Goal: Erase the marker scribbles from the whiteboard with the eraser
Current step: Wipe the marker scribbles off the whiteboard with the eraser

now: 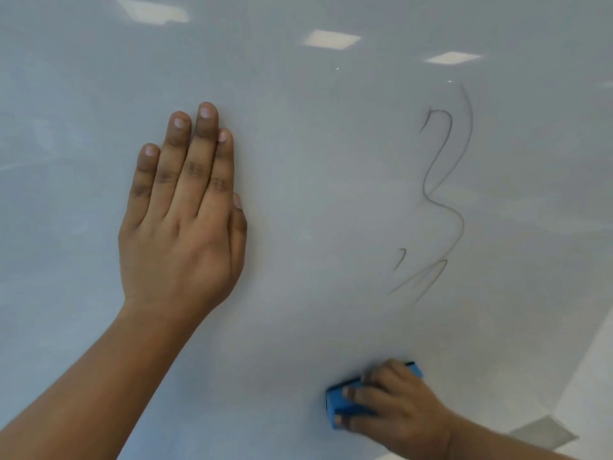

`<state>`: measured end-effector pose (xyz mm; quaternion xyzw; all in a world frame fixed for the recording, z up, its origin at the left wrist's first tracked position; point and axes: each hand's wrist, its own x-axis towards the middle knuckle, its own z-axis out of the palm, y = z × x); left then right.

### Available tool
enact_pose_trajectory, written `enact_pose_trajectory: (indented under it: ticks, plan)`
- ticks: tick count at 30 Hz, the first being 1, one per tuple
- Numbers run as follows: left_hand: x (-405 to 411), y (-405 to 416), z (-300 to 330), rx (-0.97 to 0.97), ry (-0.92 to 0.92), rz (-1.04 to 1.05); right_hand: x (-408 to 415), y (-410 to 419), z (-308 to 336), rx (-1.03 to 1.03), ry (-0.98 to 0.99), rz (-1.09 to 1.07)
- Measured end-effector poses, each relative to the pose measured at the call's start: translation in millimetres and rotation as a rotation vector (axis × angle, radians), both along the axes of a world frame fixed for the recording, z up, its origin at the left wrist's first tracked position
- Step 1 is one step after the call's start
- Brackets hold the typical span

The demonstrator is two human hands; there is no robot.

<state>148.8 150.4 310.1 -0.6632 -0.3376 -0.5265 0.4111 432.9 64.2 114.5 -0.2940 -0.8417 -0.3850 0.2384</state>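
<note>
A glossy whiteboard (pixel 315 180) fills nearly the whole view. Thin grey marker scribbles (pixel 444 197) curl down its right half, with shorter faint strokes (pixel 421 277) below them. My left hand (pixel 182 220) lies flat on the board at centre left, fingers together and holding nothing. My right hand (pixel 394 413) at the bottom right grips a blue eraser (pixel 338 403) and presses it against the board, well below the scribbles. The fingers cover most of the eraser.
Ceiling lights reflect as bright patches (pixel 331 38) along the top of the board. The board's right edge (pixel 593 340) runs diagonally at the lower right, with a pale floor and a grey patch (pixel 544 433) beyond it.
</note>
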Motion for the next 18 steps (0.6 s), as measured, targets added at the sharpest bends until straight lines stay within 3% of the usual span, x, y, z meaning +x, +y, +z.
enact_pose_trajectory:
  ticks: [3, 7, 9, 13, 15, 18]
  plan:
    - [-0.2, 0.9, -0.8, -0.003, 0.006, -0.024, 13.9, -5.3, -8.4, -0.017, -0.210, -0.080]
    - [-0.5, 6.0, -2.1, 0.020, 0.011, -0.058, 20.2, -3.7, 95.6, 0.133, -0.157, -0.019]
    - [-0.8, 9.7, -3.4, 0.008, 0.016, -0.093, 23.8, 2.0, 179.3, 0.259, -0.045, -0.008]
    - [-0.7, 15.7, -4.7, -0.022, 0.029, -0.161, 33.6, 12.6, 320.8, 0.310, 0.469, -0.040]
    - [-1.6, 19.4, -4.9, -0.031, 0.035, -0.180, 34.2, 14.9, 325.7, 0.297, 0.540, -0.064]
    - [-2.6, 24.7, -5.5, -0.046, 0.033, -0.198, 32.4, 13.6, 267.9, 0.330, 0.561, -0.062]
